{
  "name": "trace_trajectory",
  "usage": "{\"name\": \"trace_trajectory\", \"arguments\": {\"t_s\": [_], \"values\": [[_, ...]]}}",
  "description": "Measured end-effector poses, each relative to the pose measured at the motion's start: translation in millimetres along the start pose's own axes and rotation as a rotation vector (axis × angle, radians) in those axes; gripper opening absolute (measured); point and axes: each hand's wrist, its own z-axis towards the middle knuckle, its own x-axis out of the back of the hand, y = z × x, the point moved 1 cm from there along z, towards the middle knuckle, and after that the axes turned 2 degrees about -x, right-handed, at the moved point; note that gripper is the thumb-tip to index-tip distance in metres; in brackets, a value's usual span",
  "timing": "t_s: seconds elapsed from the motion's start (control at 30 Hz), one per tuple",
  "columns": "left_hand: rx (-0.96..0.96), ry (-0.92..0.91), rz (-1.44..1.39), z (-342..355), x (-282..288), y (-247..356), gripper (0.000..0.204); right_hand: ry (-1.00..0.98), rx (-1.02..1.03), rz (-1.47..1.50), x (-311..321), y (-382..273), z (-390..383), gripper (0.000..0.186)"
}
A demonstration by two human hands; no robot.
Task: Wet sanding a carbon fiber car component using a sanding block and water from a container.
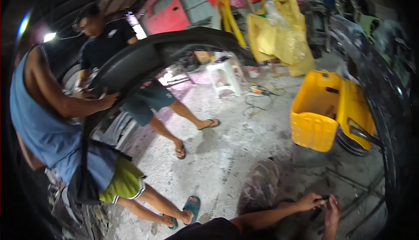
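Near the lower right, my left hand point(310, 202) is closed around a small dark object point(323, 200) that I cannot make out. My right hand point(332, 211) is beside it, fingers raised and bent against the same object, whose shape is partly hidden. Beneath both hands, dark thin rods or tubes point(349, 179) lie on the grey concrete floor. My leg in camouflage cloth point(257, 183) shows just left of my hands.
Two people point(52, 96) point(104, 34) hold a long black car bumper point(131, 65) at left. A white stool point(221, 82), a corded tool point(257, 90), a yellow cut container point(312, 131) and yellow plastic sheets point(279, 34) stand beyond. Dark body panels point(388, 117) line the right edge.
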Motion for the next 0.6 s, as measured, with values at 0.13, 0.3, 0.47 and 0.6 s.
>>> {"name": "trace_trajectory", "arguments": {"t_s": [0.13, 0.3, 0.47, 0.6], "values": [[0.153, -0.015, -0.116, 4.5, 8.8, -14.1, 0.036, -0.064, -0.026, -0.165, -24.0, -15.9, 1.5, 0.042], [-0.096, 0.156, 0.152, 1.0, 7.4, 7.7, 0.050, 0.124, 0.001, -0.306, -37.7, -26.4, 4.2, 0.039], [0.098, 0.036, -0.057, 2.2, -4.6, 8.8, 0.047, 0.153, 0.014, -0.232, -31.8, -42.2, -5.2, 0.038], [0.194, 0.027, -0.443, 4.3, 1.4, 48.3, 0.045, 0.126, 0.026, -0.051, -42.3, -54.3, -13.3, 0.038]]}}
